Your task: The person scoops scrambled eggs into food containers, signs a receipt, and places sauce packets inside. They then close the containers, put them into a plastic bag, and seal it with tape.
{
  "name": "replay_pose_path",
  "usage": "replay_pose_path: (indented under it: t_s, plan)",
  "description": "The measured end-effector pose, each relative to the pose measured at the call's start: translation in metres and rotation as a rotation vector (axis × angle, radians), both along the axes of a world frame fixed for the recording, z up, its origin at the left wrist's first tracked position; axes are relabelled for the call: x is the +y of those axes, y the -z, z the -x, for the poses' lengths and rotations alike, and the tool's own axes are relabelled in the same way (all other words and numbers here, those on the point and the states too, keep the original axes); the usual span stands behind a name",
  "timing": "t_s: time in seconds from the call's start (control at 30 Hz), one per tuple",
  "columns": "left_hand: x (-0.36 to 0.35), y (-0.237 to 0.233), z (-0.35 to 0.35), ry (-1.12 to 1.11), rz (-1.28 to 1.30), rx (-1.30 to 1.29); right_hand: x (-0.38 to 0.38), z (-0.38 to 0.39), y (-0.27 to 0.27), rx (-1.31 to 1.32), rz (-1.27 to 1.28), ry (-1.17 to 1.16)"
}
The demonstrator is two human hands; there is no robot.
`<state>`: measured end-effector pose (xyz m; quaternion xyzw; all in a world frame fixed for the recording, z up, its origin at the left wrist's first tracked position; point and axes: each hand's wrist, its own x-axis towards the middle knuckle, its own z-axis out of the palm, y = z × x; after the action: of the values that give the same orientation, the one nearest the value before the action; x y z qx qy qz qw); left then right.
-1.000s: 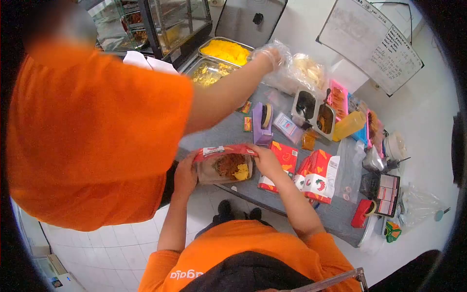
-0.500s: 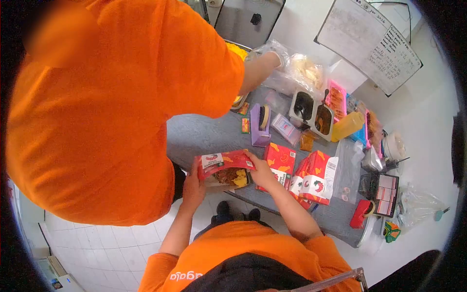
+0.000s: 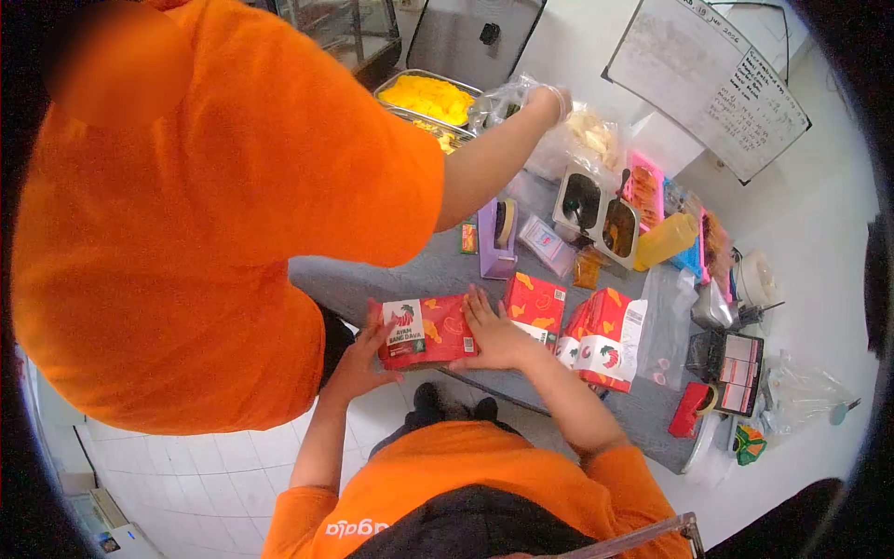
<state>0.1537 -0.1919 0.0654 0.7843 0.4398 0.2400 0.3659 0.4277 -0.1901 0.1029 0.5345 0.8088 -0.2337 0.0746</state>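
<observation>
A red cardboard food box (image 3: pixel 438 335) with a white label lies at the near edge of the grey table, its lid down. My left hand (image 3: pixel 358 359) grips its left end. My right hand (image 3: pixel 498 335) holds the right end, with fingers stretched over the lid. The food inside is hidden under the lid. Just right of my right hand lies another red box (image 3: pixel 537 296). More red boxes (image 3: pixel 610 331) sit together beyond it.
A co-worker in an orange shirt (image 3: pixel 205 233) stands close on the left, one arm (image 3: pixel 498 154) reaching over the table (image 3: pixel 372 270). Behind are a yellow food tray (image 3: pixel 428 98), purple tape dispenser (image 3: pixel 496 247), sauce containers (image 3: pixel 582 200) and a yellow bottle (image 3: pixel 666 242).
The box's lid has come down over the food, and my right hand now lies on its right end. The co-worker's arm has shifted, uncovering the yellow tray.
</observation>
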Motion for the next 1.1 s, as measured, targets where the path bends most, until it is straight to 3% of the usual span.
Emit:
replay_pose_path:
  t_s: [0.03,0.1,0.2,0.43,0.5,0.57,0.63,0.7,0.73,0.8,0.87,0.9,0.97,1.0,1.07,1.1]
  plan:
    - [0.005,-0.001,-0.001,0.059,-0.007,0.074,0.008,-0.006,0.006,0.001,0.000,0.002]
    - [0.006,-0.005,-0.002,0.120,-0.011,0.148,0.019,-0.020,0.020,0.221,-0.068,-0.235]
    - [0.008,-0.007,-0.006,0.105,-0.016,0.187,0.022,-0.021,0.024,0.278,0.002,-0.258]
    - [0.011,0.020,-0.003,0.058,0.022,0.070,0.012,-0.016,0.038,0.191,-0.048,-0.309]
    - [0.003,0.031,-0.003,0.096,0.002,0.000,-0.003,-0.010,0.039,0.109,-0.238,-0.306]
    - [-0.013,0.039,-0.003,-0.020,-0.183,0.237,0.005,-0.007,0.050,0.108,-0.241,-0.248]
    - [-0.022,0.039,-0.006,-0.002,-0.257,0.248,0.012,-0.001,0.048,0.110,-0.242,-0.183]
    - [-0.027,0.060,-0.018,-0.024,-0.395,0.535,0.029,0.000,0.039,-0.109,-0.633,-0.019]
    - [-0.029,0.064,-0.026,-0.074,-0.478,0.550,0.038,-0.003,0.039,-0.112,-0.641,-0.012]
    - [-0.032,0.060,-0.043,-0.143,-0.497,0.535,0.060,-0.016,0.046,0.282,-0.854,0.738]
    - [-0.036,0.035,-0.064,-0.222,-0.451,0.518,0.090,-0.045,0.079,0.328,-0.686,0.964]
    - [-0.030,0.023,-0.073,-0.215,-0.449,0.520,0.100,-0.055,0.073,0.326,-0.683,0.970]
    - [-0.012,0.005,-0.086,-0.140,-0.203,0.525,0.114,-0.067,0.054,0.894,0.190,1.230]
    - [-0.003,0.015,-0.089,-0.106,-0.285,0.571,0.110,-0.068,0.048,0.896,0.188,1.232]
    - [0.004,0.029,-0.095,-0.165,-0.361,0.510,0.098,-0.067,0.041,1.423,0.143,1.293]
    - [0.008,0.031,-0.098,-0.231,-0.433,0.445,0.092,-0.067,0.052,1.425,0.133,1.292]
